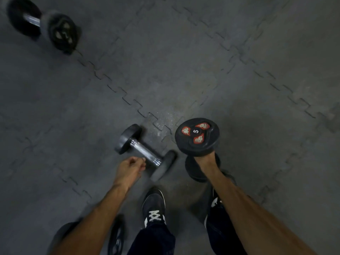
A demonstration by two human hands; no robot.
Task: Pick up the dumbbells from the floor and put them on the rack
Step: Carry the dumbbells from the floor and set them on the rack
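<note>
My right hand point(204, 161) is shut on the handle of a black dumbbell point(197, 136), held upright off the floor. Its top plate faces me with red patches and a "5". The lower plate shows behind my wrist. A second dumbbell point(145, 152) with a chrome handle and dark round ends lies on the floor, slightly blurred. My left hand point(131, 167) is low beside the near end of its handle. The fingers are loosely curled and not wrapped around the handle. No rack is in view.
Another black dumbbell point(43, 25) lies on the floor at the far left. A dark dumbbell point(116, 236) shows at the bottom left, partly hidden by my left arm. My dark shoes point(154, 207) stand on the grey interlocking rubber mats point(239, 80).
</note>
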